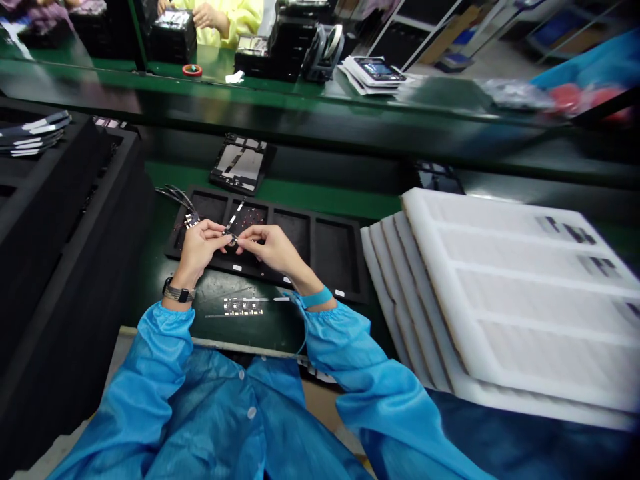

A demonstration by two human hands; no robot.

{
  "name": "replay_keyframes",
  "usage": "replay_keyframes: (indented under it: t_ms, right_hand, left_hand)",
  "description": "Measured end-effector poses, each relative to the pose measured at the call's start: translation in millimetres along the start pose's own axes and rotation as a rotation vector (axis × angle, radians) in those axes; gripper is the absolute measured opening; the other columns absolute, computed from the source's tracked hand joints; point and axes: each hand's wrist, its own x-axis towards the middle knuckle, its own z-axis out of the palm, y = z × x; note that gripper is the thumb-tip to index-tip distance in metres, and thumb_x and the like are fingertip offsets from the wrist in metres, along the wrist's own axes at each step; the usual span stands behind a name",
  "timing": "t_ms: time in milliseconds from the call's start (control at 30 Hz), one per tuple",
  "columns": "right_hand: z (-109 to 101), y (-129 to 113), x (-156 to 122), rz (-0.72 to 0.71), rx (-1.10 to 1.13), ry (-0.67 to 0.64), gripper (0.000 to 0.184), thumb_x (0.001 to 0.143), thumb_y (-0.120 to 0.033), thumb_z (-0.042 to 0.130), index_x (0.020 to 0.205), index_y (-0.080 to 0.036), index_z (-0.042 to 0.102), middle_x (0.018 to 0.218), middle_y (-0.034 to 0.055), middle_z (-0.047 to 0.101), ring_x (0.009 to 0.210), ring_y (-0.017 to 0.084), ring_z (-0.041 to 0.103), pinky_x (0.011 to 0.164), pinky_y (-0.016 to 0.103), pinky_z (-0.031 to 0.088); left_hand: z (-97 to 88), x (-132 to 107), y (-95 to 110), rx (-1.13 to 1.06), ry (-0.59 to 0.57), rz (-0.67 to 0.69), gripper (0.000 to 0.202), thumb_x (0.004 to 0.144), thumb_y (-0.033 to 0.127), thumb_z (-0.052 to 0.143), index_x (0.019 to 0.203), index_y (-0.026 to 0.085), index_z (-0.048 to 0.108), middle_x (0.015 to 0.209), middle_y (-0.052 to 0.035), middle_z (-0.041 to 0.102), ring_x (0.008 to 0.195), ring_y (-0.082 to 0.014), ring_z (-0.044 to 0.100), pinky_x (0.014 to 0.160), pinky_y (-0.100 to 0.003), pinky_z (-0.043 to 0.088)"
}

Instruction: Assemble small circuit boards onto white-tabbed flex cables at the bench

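Both hands meet over the left half of a black compartment tray point(343, 257). My left hand point(203, 247) pinches a small dark electronic part point(230, 239) with a black-and-white flex strip point(235, 215) rising from it. The fingertips of my right hand point(270, 247) pinch the same part from the other side. A bundle of dark strips with small boards point(191, 219) sticks out beside my left fingers; I cannot tell whether that hand holds it. Below the tray, a panel of small components point(243, 307) lies on the green bench.
White foam trays point(530, 280) are stacked at the right. Tall black foam trays point(55, 267) stand at the left. Behind the compartment tray lies a stack of dark flat device parts point(240, 163). A raised shelf point(300, 100) crosses the back, and a person in yellow point(233, 20) works beyond it.
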Motion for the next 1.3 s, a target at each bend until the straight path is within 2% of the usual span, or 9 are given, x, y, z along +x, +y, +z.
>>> replay_keyframes:
  t_ms: [233, 367, 533, 733, 967, 1067, 1200, 1267, 1300]
  right_hand:
    - [-4, 0, -4, 0.043, 0.043, -0.010, 0.036, 0.083, -0.051, 0.079, 0.089, -0.015, 0.074, 0.080, 0.0087, 0.080, 0.050, 0.012, 0.054, 0.045, 0.026, 0.039]
    - [-4, -2, -4, 0.032, 0.038, -0.013, 0.032, 0.082, -0.047, 0.080, 0.088, -0.016, 0.075, 0.080, 0.0082, 0.081, 0.057, 0.015, 0.062, 0.048, 0.026, 0.042]
    - [-8, -3, -6, -0.002, 0.048, -0.012, 0.027, 0.082, -0.043, 0.081, 0.090, -0.017, 0.077, 0.085, 0.0084, 0.082, 0.077, 0.021, 0.074, 0.065, 0.030, 0.053]
    - [-38, 6, -36, 0.054, 0.078, 0.136, 0.032, 0.085, -0.045, 0.078, 0.102, -0.018, 0.078, 0.091, 0.0078, 0.081, 0.059, 0.014, 0.058, 0.050, 0.028, 0.043]
    - [-79, 46, -76, 0.045, 0.233, 0.336, 0.028, 0.085, -0.037, 0.076, 0.109, -0.023, 0.072, 0.094, 0.0069, 0.078, 0.074, 0.019, 0.064, 0.068, 0.034, 0.053]
    - [-85, 63, -76, 0.038, 0.350, 0.394, 0.033, 0.088, -0.042, 0.075, 0.115, -0.024, 0.067, 0.098, 0.0080, 0.078, 0.079, 0.021, 0.069, 0.070, 0.035, 0.056]
    - [-82, 73, -72, -0.003, 0.469, 0.410, 0.040, 0.091, -0.050, 0.077, 0.116, -0.024, 0.060, 0.102, 0.0092, 0.080, 0.077, 0.020, 0.071, 0.067, 0.035, 0.057]
    - [-79, 75, -71, -0.008, 0.483, 0.383, 0.040, 0.092, -0.051, 0.078, 0.112, -0.024, 0.058, 0.105, 0.0110, 0.081, 0.075, 0.020, 0.071, 0.064, 0.034, 0.056]
    - [-78, 76, -71, -0.009, 0.487, 0.374, 0.040, 0.092, -0.052, 0.078, 0.109, -0.023, 0.058, 0.107, 0.0120, 0.082, 0.073, 0.020, 0.071, 0.062, 0.033, 0.055]
  left_hand:
    - [2.2, 0, -4, -0.097, -0.060, -0.070, 0.041, 0.059, 0.027, 0.096, 0.083, 0.016, 0.066, 0.069, -0.0031, 0.076, 0.059, -0.0164, 0.069, 0.060, -0.029, 0.054]
    - [2.7, -1, -6, -0.099, -0.067, -0.081, 0.041, 0.060, 0.027, 0.096, 0.084, 0.016, 0.066, 0.069, -0.0027, 0.075, 0.061, -0.0175, 0.071, 0.063, -0.031, 0.056]
    - [3.8, -3, -2, -0.108, -0.076, -0.075, 0.039, 0.060, 0.026, 0.096, 0.085, 0.015, 0.067, 0.070, -0.0032, 0.076, 0.062, -0.0174, 0.072, 0.062, -0.029, 0.055]
    - [6.2, -4, 8, -0.140, -0.072, -0.066, 0.035, 0.062, 0.022, 0.095, 0.085, 0.015, 0.068, 0.077, -0.0070, 0.079, 0.069, -0.0187, 0.074, 0.059, -0.027, 0.054]
    - [11.7, -5, 31, -0.096, -0.032, 0.012, 0.033, 0.067, 0.025, 0.093, 0.090, 0.015, 0.072, 0.092, -0.0122, 0.082, 0.075, -0.0190, 0.074, 0.061, -0.027, 0.053]
    - [12.5, 20, 59, 0.081, 0.071, 0.252, 0.024, 0.075, 0.021, 0.088, 0.094, 0.016, 0.074, 0.098, -0.0097, 0.081, 0.090, -0.0219, 0.075, 0.069, -0.029, 0.054]
    - [7.5, 99, 88, 0.424, 0.213, 0.679, 0.014, 0.088, 0.015, 0.073, 0.100, 0.020, 0.075, 0.108, -0.0076, 0.075, 0.120, -0.0278, 0.065, 0.101, -0.037, 0.051]
    - [6.2, 140, 91, 0.822, 0.255, 0.733, 0.017, 0.094, 0.013, 0.060, 0.102, 0.018, 0.074, 0.109, -0.0114, 0.072, 0.129, -0.0324, 0.058, 0.112, -0.044, 0.043]
    - [6.7, 157, 89, 1.106, 0.228, 0.668, 0.023, 0.096, 0.010, 0.053, 0.103, 0.016, 0.074, 0.109, -0.0141, 0.072, 0.131, -0.0343, 0.057, 0.114, -0.047, 0.040]
